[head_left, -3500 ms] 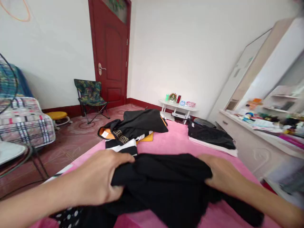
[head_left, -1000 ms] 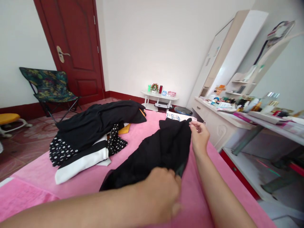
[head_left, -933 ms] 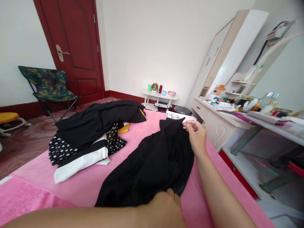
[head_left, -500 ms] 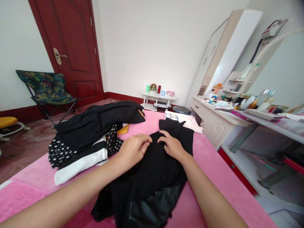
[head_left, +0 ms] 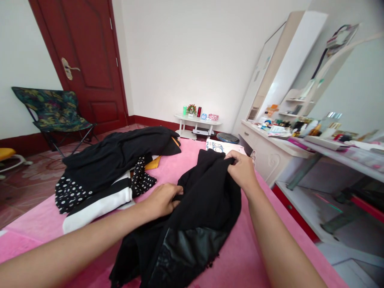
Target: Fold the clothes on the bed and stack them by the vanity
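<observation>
Both grips' fingertips buried in black garment [head_left: 195, 216]

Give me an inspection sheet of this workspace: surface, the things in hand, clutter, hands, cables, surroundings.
Surface: pink bed cover, bare near the right edge.
Things in hand: black garment, crumpled, with a shiny panel at its near end.
Clutter: clothes pile of black, polka-dot and white pieces, to the left.
Hands: left hand grips the garment's left edge; right hand pinches its far, raised edge.
Cables: nothing seen.
Surroundings: red door, folding chair, small white table, cluttered dresser.
</observation>
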The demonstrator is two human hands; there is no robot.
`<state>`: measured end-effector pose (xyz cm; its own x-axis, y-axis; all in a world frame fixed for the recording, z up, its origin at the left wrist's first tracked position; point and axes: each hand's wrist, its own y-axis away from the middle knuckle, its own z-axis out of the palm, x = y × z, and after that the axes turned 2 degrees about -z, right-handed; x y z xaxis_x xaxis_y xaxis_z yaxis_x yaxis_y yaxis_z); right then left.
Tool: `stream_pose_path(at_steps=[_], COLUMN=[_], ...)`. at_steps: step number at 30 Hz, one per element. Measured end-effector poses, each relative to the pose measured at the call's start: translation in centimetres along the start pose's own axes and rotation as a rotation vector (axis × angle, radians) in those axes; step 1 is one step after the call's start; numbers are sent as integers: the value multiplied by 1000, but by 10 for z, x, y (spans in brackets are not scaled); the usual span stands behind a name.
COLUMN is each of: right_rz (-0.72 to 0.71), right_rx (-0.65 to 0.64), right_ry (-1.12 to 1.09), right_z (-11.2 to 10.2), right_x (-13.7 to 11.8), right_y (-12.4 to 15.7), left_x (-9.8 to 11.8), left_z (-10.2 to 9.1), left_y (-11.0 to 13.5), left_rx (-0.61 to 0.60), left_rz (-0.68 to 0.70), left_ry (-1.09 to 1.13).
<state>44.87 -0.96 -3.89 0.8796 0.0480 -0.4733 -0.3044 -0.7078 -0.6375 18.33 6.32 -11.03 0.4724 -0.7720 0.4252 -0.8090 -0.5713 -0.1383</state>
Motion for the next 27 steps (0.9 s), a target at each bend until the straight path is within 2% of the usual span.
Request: stream_pose_path(at_steps=[3, 5, 7, 9, 10, 12, 13, 14, 15, 16, 18, 20, 22, 24, 27], right_rz=[7, -17, -70, -122, -121, -67, -31, -5, 7, 7, 4, 6, 33, 81, 179], right_rx=[-89, -219, -406, -695, -871, -1180, -1265, -1288, -1250, -1159, -896, -657, -550, -484, -485], right_ry=[42, 90, 80, -57, -165, -395, -487, -548, -580, -584, -510, -351, -139, 52, 264], right_z=[-14, -24, -35, -46, -51, -57, -57, -53, -47, -37, -11, 19, 45, 62, 70], right_x=[-5, -14, -30, -52, -64, -84, -90, -91, -89, -82, -55, -19, 16, 42, 57], right_y=[-4, -4, 2, 12, 17, 27, 29, 30, 29, 26, 19, 16, 17, 22, 29], left_x=[-10, -20, -30, -39, -42, -46, -46, -44, -41, -37, -25, -12, -2, 3, -5], left_z=[-45, -87, -125, -146, -147, -135, -122, -105, -88, -70, -38, -17, -10, -14, -28], left_y=[-21, -44, -66, -82, -87, -89, -86, -81, -73, -63, -38, -9, 20, 43, 69], left_rx=[104, 321, 510, 639, 672, 671, 637, 581, 504, 406, 184, -10, -104, -137, -158], left_rz=[-12, -53, -129, -211, -241, -252, -219, -163, -93, -14, 109, 154, 147, 132, 110], left_ry=[-81, -175, -281, -387, -434, -494, -503, -498, -479, -449, -364, -253, -170, -124, -101])
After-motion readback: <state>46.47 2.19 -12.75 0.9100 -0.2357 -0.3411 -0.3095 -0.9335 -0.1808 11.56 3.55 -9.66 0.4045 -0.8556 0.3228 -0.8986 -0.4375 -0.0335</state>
